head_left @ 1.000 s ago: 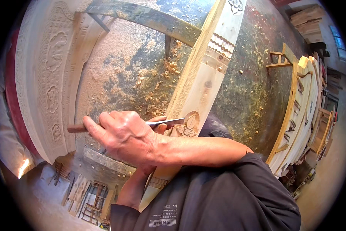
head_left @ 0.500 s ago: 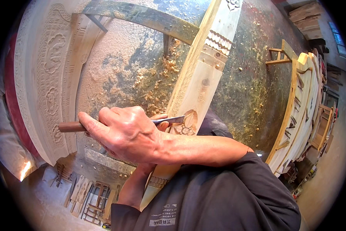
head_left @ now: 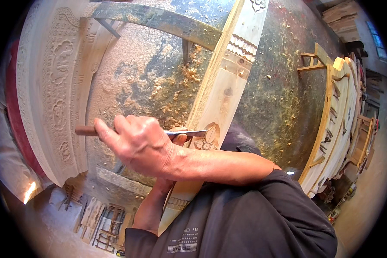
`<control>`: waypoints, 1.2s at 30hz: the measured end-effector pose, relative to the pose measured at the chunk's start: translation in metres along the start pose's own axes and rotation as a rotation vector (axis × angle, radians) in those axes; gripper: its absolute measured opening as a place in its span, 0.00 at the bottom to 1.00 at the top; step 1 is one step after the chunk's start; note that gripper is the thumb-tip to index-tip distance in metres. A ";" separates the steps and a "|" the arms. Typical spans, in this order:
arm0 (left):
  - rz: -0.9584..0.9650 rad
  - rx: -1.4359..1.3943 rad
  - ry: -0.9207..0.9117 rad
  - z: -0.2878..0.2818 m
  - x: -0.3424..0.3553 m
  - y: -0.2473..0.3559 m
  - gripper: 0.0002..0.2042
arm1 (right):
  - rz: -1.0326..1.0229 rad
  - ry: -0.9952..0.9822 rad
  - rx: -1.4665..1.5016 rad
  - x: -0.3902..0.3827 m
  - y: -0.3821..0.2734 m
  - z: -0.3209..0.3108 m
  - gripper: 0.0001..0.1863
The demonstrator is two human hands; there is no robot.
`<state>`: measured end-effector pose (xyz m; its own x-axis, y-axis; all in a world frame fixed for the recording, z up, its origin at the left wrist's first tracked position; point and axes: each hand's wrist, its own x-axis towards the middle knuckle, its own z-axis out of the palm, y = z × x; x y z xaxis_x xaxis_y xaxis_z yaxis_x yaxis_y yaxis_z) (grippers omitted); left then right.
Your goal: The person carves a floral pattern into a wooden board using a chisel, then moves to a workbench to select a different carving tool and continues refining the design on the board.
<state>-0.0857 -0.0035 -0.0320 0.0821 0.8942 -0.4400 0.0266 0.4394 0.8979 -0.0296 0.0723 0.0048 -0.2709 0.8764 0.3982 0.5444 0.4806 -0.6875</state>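
Long pale wooden plank (head_left: 221,92) with carved bands running from lower centre up to top right across shaving-strewn workbench (head_left: 279,99). Slim steel chisel with brown wooden handle (head_left: 116,131) lying crosswise, tip right, at flower carving (head_left: 207,138). Right hand (head_left: 135,144) nearer, fingers curled tight round handle. Left hand (head_left: 178,136) mostly hidden; fingertips pressed against blade.
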 end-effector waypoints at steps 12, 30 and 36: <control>0.267 -0.033 0.055 -0.010 -0.010 -0.028 0.17 | -0.254 0.005 -0.056 -0.010 -0.032 0.002 0.26; 0.414 0.205 -0.221 0.006 0.027 0.062 0.04 | 0.746 0.044 1.493 0.052 0.054 -0.114 0.24; 0.426 0.233 -0.197 0.015 0.032 0.055 0.06 | 0.874 0.039 1.480 0.048 0.064 -0.125 0.26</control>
<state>-0.0670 0.0486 0.0037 0.3193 0.9466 -0.0451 0.1689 -0.0100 0.9856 0.0915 0.1409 0.0554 -0.2854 0.8831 -0.3725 -0.6364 -0.4652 -0.6153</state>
